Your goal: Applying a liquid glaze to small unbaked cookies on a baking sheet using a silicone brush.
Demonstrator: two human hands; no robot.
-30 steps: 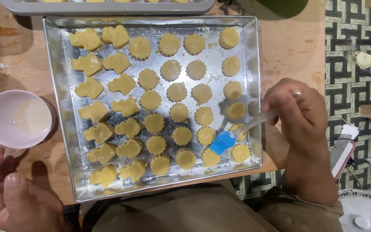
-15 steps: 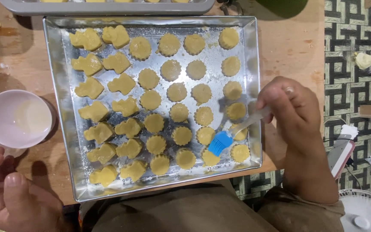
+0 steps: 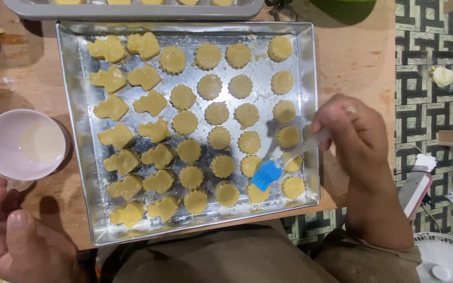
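Pastry brush (image 3: 284, 160) with a blue bristle head and a clear handle, gripped in the right hand (image 3: 353, 137) by fingers closed around the handle, bristles slanting down-left onto the near right corner of the baking tray (image 3: 74, 136) — blue tip resting between two round pieces in the last rows, touching or just above them, hard to tell which. Pale yellow dough cut-outs (image 3: 216, 112) spread over the floured metal of the tray: scalloped rounds filling the middle and right columns, figure-like shapes (image 3: 150, 102) lined up in the two left columns, all lying flat and apart from each other. Right wrist and forearm crossing the tray's right rim, over bare wooden table (image 3: 357, 57). Left of the tray, just beside its rim, a small pale pink bowl (image 3: 24, 144) holding a thin film of pale liquid. Left hand (image 3: 11, 236) near the bottom left corner, palm up, fingers loosely spread and holding nothing, close below the bowl but not touching it. At the far edge, a grey tray (image 3: 132, 9) with more yellow pieces, only partly in view. Beyond the table's right edge — patterned black-and-white floor mat (image 3: 425, 105), a small pale lump (image 3: 443, 76) on it, and a flat pink-edged device (image 3: 415, 186) near the right forearm.
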